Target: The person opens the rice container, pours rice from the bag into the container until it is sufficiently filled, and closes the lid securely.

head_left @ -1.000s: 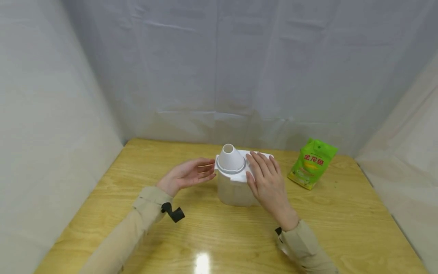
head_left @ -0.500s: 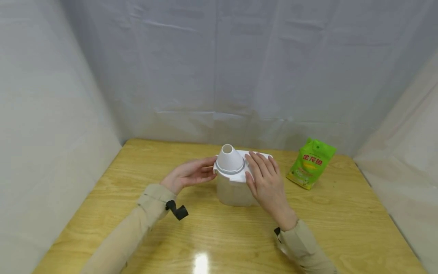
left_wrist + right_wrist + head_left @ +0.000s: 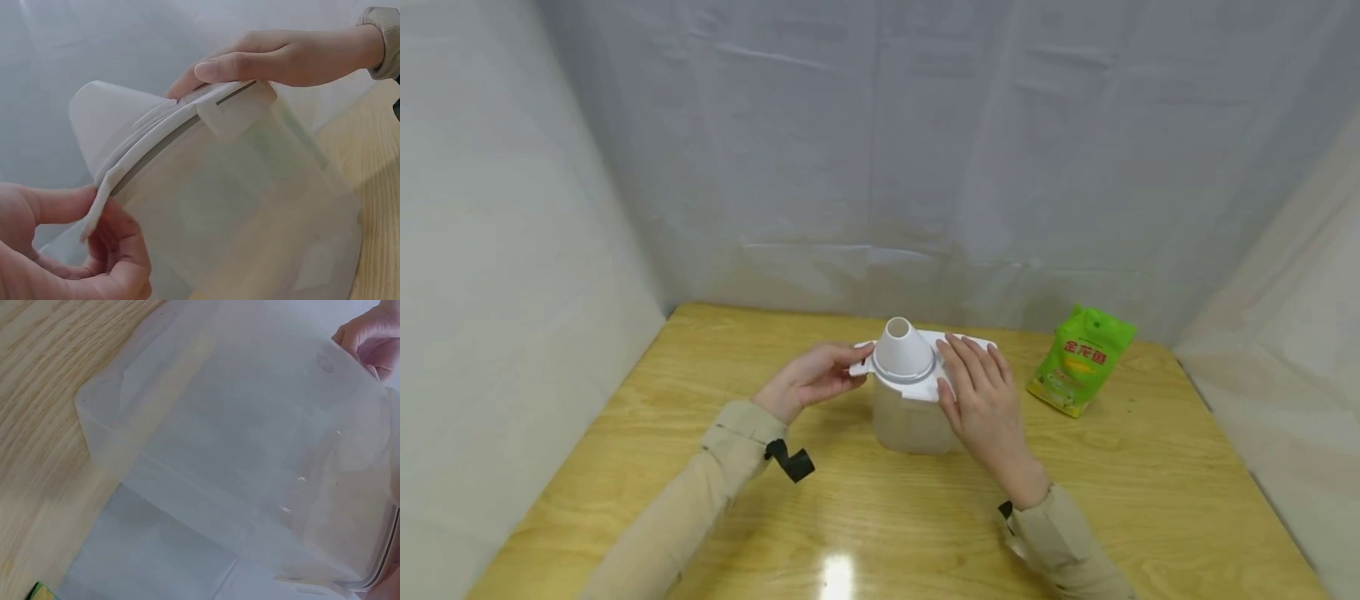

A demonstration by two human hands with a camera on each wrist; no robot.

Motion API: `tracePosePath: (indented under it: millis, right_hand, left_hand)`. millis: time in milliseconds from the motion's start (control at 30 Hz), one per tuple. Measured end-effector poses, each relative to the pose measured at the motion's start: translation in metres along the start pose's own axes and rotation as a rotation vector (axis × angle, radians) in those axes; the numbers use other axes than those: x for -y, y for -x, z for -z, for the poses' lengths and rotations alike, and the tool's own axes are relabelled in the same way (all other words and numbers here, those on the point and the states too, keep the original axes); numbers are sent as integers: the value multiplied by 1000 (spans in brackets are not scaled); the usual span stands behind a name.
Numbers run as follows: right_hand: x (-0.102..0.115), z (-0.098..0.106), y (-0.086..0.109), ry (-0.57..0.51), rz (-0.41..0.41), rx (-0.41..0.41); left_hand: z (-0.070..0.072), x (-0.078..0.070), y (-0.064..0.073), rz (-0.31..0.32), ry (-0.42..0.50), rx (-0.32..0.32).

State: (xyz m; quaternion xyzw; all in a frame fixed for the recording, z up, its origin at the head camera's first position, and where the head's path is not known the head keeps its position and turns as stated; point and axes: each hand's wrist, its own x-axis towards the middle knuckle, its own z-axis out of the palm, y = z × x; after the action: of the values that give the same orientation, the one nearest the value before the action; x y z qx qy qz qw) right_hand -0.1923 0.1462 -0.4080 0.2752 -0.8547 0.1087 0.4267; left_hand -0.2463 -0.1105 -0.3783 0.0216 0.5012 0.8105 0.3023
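This looks like a screened-off booth: a creased grey sheet [image 3: 880, 167] hangs beyond the left hand [image 3: 812, 379] and right hand [image 3: 988, 412], pale side sheets [image 3: 512, 292] flank them, and a wooden table [image 3: 895, 517] spreads beneath.

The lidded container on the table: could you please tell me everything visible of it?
The container is a translucent, plastic-looking box with rounded corners, standing upright on the wooden table. Its white lid carries a cone, open at its narrow top. The left hand pinches a tab at the lid's edge; the right hand rests on the lid.
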Motion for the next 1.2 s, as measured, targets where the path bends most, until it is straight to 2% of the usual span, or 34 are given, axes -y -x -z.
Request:
tracePosePath:
  millis: [133,300,367,500,667,767,900,1067,1200]
  right_hand:
    - [0,0,1,-8,-6,-9]
    - [0,-1,2,-11,-5,-6]
    - [0,-1,2,-10,-3,-4]
    - [1,-1,2,-9,4,-2]
    - [1,-2,2,-24,3,-15]
    - [0,-1,2,-24,-1,-18]
    - [0,0,2,-21,-3,-6]
    - [0,0,2,-16,-1,-7]
    - [0,0,1,-17,4,-1]
  left_hand:
    - [4,0,3,-18,-88,2]
    - [11,-1,6,-81,-241,-16]
    - [13,-1,8,-126,-326,-29]
    - [13,-4,16,-234,-560,-94]
    - [3,-8,28,-346,-825,-140]
    - [-5,-6,33,-416,-942,-164]
    - [-14,0,35,-513,-1058,-206]
    - [-29,13,31,-635,-1173,-267]
    - [-38,29,24,-770,-1295,-325]
